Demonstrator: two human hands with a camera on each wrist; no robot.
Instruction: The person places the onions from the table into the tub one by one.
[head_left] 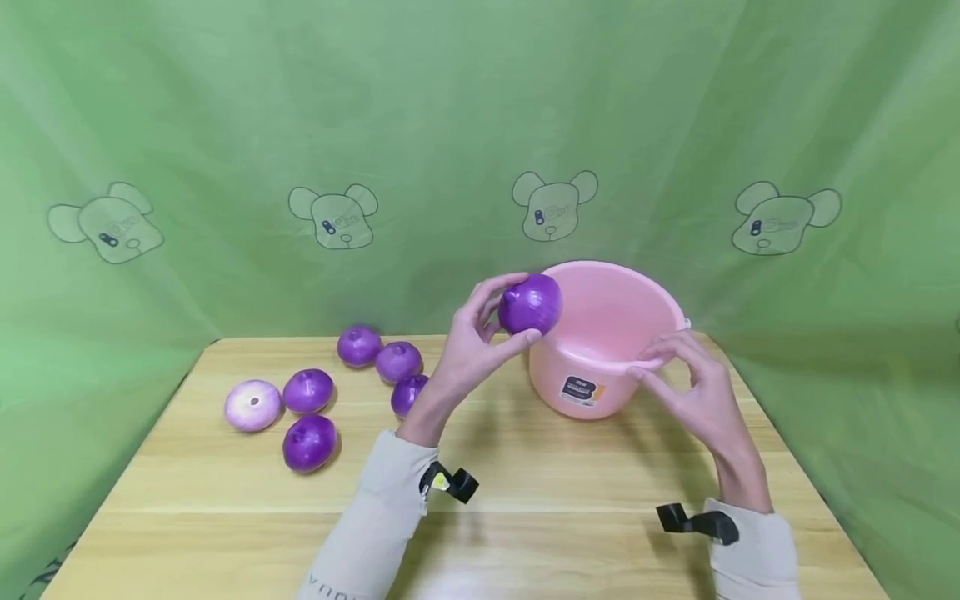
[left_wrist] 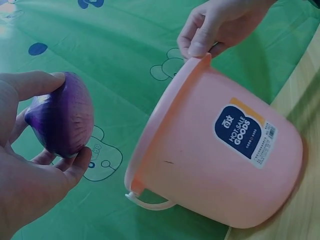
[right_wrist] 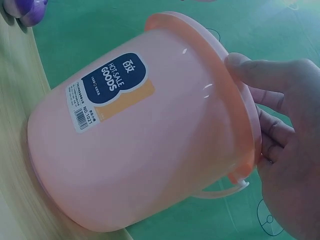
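Note:
My left hand point(head_left: 480, 333) grips a purple onion point(head_left: 532, 303), thumb and fingers on either side of it, at the near left rim of a pink bucket point(head_left: 577, 379). In the left wrist view the onion point(left_wrist: 67, 115) hangs in the air, apart from the bucket point(left_wrist: 200, 165). My right hand point(head_left: 693, 383) pinches the bucket's rim on its right side, thumb outside and fingers over the inside. The right wrist view shows that thumb on the rim and the bucket point(right_wrist: 150, 150) with a dark blue label point(right_wrist: 115, 82) on its wall. The bucket's floor is hidden.
Several purple onions point(head_left: 309, 443) lie on the wooden table point(head_left: 540, 533) to the left, with one paler onion point(head_left: 253, 406) at the far left. One onion point(head_left: 407, 395) is partly behind my left wrist. A green curtain point(head_left: 450, 108) hangs behind the table.

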